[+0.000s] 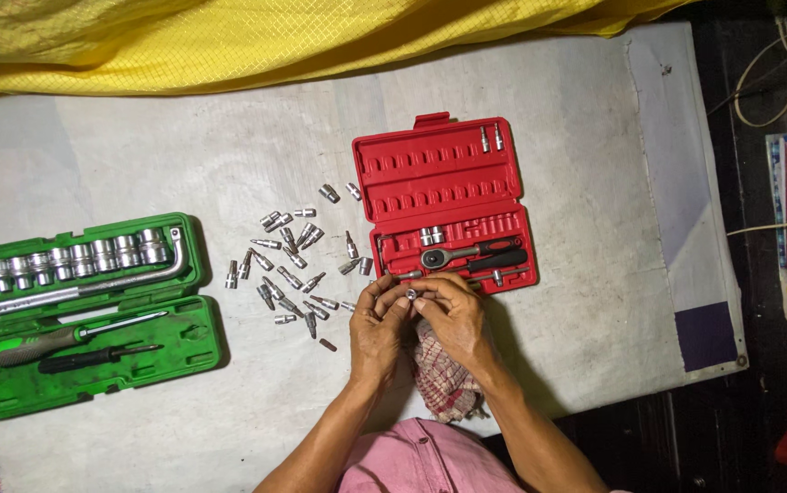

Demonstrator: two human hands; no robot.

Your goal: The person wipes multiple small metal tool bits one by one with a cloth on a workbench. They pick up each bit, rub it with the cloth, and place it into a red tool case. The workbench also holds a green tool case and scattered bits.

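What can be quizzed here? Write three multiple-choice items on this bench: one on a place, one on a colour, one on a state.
1. Where do the loose sockets lie?
A. Between the two cases
B. Inside the green case
C. On the yellow cloth

2. What colour is the case just beyond the hands?
A. Blue
B. Red
C. Black

3. How does the green case stand?
A. Shut
B. Upside down
C. Open

Answers:
1. A, they are scattered on the mat between the green case and the red case.
2. B, the red case lies past the left hand and right hand, which pinch a small socket.
3. C, both halves lie flat, showing large sockets and screwdrivers.
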